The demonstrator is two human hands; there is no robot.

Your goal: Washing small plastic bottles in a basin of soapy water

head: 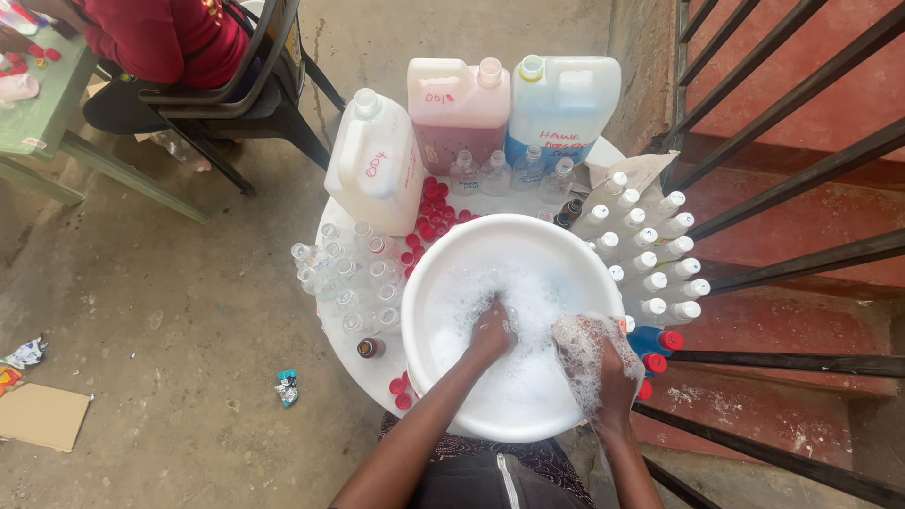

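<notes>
A large white basin (443, 273) full of foamy water stands on a round white table (337, 332). My left hand (492, 332) is plunged into the suds near the basin's middle, fingers hidden under the foam. Over the basin's right rim my right hand (594, 363) is raised, coated in white foam, fingers curled downward; I cannot see anything in it.
Three big jugs (377, 160) stand behind the basin. Empty clear bottles (344, 273) crowd its left, white-capped bottles (650, 254) its right, red caps (434, 203) lie loose. Black metal bars (792, 179) fence the right. A person in red sits on a chair (236, 94) upper left.
</notes>
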